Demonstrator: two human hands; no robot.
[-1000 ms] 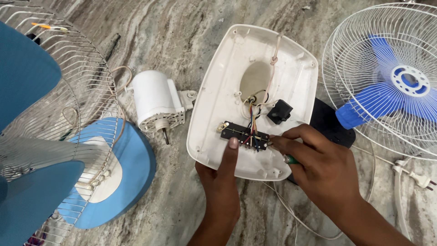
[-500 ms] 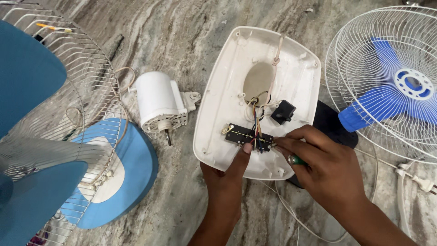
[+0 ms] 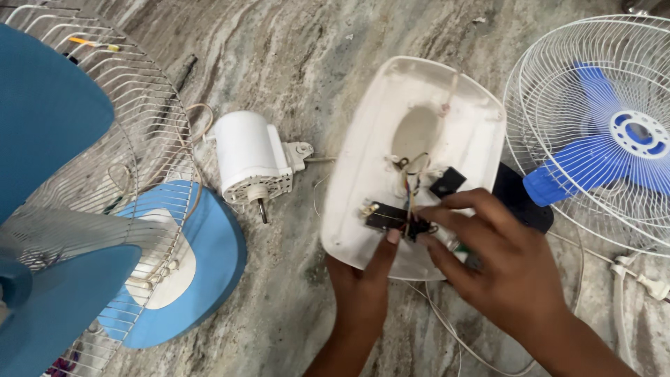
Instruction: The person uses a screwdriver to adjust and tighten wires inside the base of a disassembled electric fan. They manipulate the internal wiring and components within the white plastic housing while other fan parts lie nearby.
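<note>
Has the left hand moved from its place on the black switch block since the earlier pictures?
No. The left hand keeps its fingertip on the black switch block inside the white base cover; only the camera view shifted slightly, since the white motor shifted with it.

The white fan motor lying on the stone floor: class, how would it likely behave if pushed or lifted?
The white fan motor lies on its rounded side, so a push might rock or roll it. Its side bracket would probably stop a full roll. It probably feels heavy for its size.
</note>
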